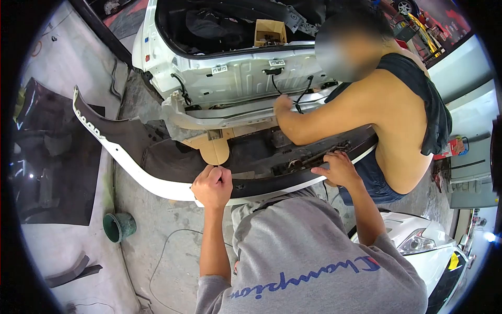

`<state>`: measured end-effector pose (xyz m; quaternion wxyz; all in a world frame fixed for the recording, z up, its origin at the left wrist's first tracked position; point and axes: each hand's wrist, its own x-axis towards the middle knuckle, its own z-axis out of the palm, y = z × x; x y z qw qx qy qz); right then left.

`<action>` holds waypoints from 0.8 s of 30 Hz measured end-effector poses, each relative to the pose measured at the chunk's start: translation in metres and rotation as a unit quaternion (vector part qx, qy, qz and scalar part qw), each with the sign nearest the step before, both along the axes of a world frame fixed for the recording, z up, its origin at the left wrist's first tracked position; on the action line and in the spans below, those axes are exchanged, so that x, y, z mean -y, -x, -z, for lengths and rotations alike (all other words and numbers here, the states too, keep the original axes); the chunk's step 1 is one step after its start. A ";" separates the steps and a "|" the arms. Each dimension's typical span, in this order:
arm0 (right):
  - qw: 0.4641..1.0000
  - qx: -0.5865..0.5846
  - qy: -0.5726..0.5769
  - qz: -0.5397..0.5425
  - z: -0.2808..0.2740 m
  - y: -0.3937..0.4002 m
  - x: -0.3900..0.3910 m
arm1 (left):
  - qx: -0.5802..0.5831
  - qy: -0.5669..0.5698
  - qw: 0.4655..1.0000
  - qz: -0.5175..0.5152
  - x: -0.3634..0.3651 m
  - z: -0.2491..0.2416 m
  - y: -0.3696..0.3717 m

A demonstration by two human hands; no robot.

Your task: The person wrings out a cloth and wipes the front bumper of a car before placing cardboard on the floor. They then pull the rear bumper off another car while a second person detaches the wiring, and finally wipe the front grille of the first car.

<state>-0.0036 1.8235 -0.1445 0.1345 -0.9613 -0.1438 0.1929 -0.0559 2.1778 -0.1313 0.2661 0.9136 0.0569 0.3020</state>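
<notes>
In the head view, a large white-edged rear car bumper (137,175) lies with its dark inner side up, between me and a silver car body. My left hand (213,186) is closed in a fist around the bumper's near edge, left of its middle. My right hand (341,169) rests farther right over the same edge, thumb spread away and fingers lying near a dark bracket-like part (308,161) with wiring. Beyond my left hand, a rounded piece of brown cardboard (214,150) lies on the bumper's inner side.
A co-worker (402,115) crouches at the right, one arm reaching across the bumper toward cables on the car's rear panel (246,78). A cardboard box (270,33) stands in the trunk. A green bucket (119,226) and a thin cable (166,235) are on the floor.
</notes>
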 end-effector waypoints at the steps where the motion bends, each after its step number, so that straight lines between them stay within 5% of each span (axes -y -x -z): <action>1: 1.000 0.003 -0.001 0.005 -0.002 0.001 -0.001 | -0.003 -0.003 1.000 0.000 -0.001 0.000 0.001; 24: 0.999 -0.001 0.029 -0.029 0.001 -0.006 0.003 | -0.006 0.007 1.000 -0.011 -0.003 0.008 0.003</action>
